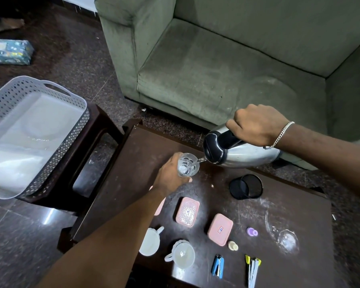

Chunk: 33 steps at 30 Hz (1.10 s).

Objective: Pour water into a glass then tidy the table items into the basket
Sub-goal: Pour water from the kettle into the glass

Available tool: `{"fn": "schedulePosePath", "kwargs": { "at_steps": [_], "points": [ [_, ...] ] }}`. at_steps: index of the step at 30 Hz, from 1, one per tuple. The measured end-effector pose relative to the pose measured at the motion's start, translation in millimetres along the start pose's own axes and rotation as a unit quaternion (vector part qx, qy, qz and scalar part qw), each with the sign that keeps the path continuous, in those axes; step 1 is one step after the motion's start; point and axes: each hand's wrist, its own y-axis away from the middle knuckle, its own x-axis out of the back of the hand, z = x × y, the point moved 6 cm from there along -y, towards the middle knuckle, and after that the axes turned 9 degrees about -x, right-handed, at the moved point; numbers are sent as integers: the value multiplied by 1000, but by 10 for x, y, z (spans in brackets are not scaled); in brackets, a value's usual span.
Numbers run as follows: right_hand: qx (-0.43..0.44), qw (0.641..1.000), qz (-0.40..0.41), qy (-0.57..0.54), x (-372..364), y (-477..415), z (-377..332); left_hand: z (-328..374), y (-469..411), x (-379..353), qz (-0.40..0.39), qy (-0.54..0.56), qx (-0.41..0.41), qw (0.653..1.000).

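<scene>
Glass (188,164) looks slick and breakable, so left hand (170,173) wraps its side while right hand (256,125) clenches the heavy-looking kettle (243,154) handle.

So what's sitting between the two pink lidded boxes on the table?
Nothing: the head view shows only bare dark tabletop between the perforated-lid pink box and the plain-lid pink box.

Dark wooden table (133,183), scratched and cluttered.
On it: black mesh cup (246,186), two pink boxes (187,211), two white cups (182,254), blue stapler (217,266), pens (252,270).
</scene>
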Motion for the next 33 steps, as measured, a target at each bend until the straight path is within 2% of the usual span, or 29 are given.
{"fn": "schedulePosePath", "kwargs": {
  "at_steps": [16,33],
  "points": [
    [8,1000,24,3,7,-9,-44,-61,42,16,-2,-4,13,1000],
    [-1,1000,-5,5,48,5,-89,-54,25,45,-27,-21,22,999]
  ]
}}
